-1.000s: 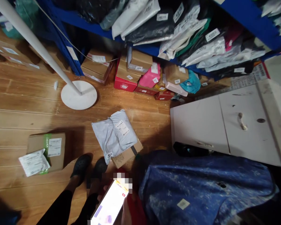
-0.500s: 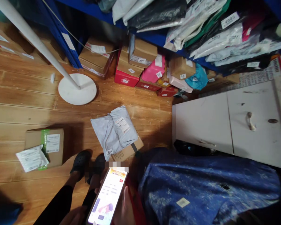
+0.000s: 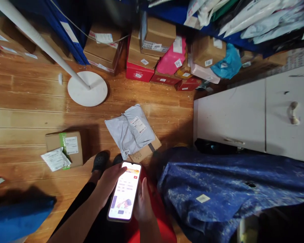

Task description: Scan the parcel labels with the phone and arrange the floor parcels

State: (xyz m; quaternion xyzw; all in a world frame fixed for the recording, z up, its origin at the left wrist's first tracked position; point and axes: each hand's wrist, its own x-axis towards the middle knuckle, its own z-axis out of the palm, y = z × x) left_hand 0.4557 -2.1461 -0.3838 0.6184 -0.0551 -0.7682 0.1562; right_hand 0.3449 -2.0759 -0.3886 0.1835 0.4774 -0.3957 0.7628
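Note:
A lit smartphone [image 3: 124,199] is held upright in front of my lap, its bright screen facing me. My left hand [image 3: 108,184] grips its upper left side, thumb over the top corner of the screen and the other fingers hidden behind. Along the right edge lies my right hand [image 3: 145,201], thumb pointing up, its remaining fingers mostly out of sight under the phone. Just beyond the phone, a grey plastic mailer [image 3: 130,130] labelled 4024 rests on a flat cardboard parcel [image 3: 143,152] on the floor.
At left, a small white packet [image 3: 56,159] leans on a taped cardboard box [image 3: 77,157]. A white pole base [image 3: 98,92] stands beyond. Parcels [image 3: 142,60] line the shelf bottom. A white cabinet [image 3: 230,118] and blue cloth cover [image 3: 218,185] occupy the right.
My left hand has risen from low beside my leg to the phone's upper left, with its thumb over the screen. The phone now sits slightly higher and farther right in view, more upright.

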